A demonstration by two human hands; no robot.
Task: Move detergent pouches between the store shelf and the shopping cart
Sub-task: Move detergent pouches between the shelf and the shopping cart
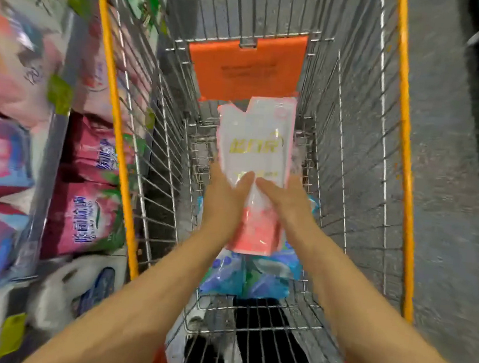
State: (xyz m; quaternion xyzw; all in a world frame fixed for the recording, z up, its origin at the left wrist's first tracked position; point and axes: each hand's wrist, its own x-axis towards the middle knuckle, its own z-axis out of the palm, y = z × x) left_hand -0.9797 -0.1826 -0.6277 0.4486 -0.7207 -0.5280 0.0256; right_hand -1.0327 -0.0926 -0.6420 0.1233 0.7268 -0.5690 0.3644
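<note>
A white detergent pouch (254,150) with yellow lettering and a pink bottom hangs lengthwise over the inside of the wire shopping cart (161,132). My left hand (226,197) holds its left edge with the thumb laid across the front. My right hand (282,197) holds its right edge the same way. Both thumbs almost meet in the middle of the pouch. Below it, blue detergent pouches (253,273) lie on the cart floor. The store shelf (33,214) stands to the left.
Pink, red and white detergent bags (82,219) fill the shelf beside the cart's left orange rail (114,128). An orange flap (246,68) hangs at the cart's far end. The cart's folded child seat grid (253,329) lies near me. Grey floor runs along the right side.
</note>
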